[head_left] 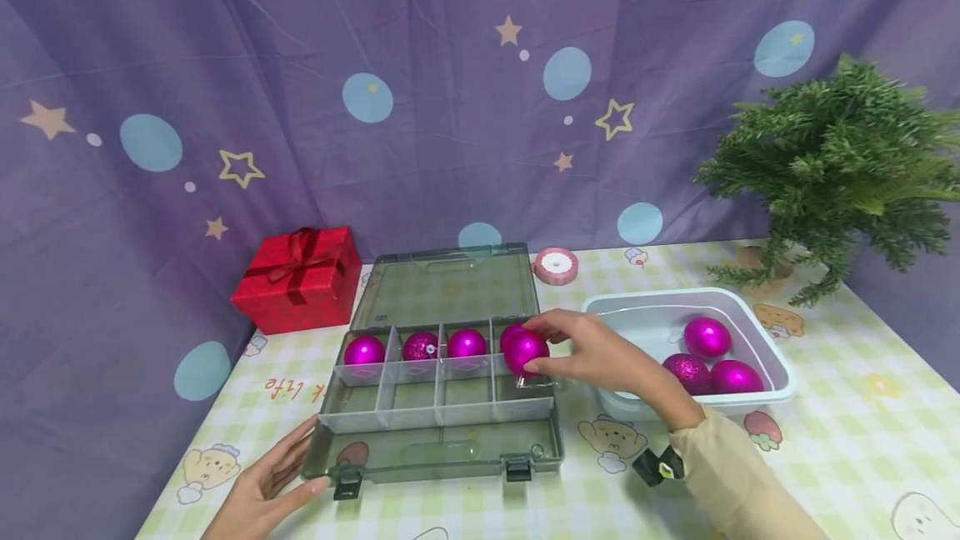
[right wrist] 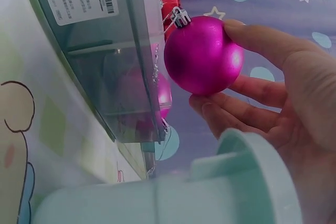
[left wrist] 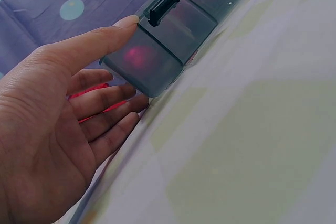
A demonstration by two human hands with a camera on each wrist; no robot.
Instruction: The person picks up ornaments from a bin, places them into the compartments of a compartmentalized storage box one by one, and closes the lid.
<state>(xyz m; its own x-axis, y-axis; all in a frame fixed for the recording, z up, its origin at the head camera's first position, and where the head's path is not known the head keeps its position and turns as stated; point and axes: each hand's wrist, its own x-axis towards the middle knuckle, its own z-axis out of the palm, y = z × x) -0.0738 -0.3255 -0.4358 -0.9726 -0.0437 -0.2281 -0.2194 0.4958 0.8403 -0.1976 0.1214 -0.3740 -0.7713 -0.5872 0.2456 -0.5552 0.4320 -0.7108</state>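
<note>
My right hand [head_left: 600, 352] pinches a shiny magenta Christmas ball [right wrist: 202, 56] between thumb and fingers. The ball's silver cap and string show in the right wrist view. It is above the right side of a clear grey-green divided case [head_left: 442, 473], whose lid is raised. Several magenta balls sit in the back row of compartments, including a glittery ball [head_left: 421, 347]; another is partly hidden behind the held one. At the case's front left corner, my left hand [left wrist: 68, 108] rests with thumb and fingers extended, the thumb tip touching the front near a latch [left wrist: 166, 4].
To the right, a pale blue tub [head_left: 780, 386] holds 3 magenta balls. A small artificial fir tree [head_left: 847, 157] stands at the back right. Behind the case lie a red gift box [head_left: 300, 298] and a pink ribbon roll [head_left: 557, 266]. A black object [head_left: 658, 467] is by the right sleeve.
</note>
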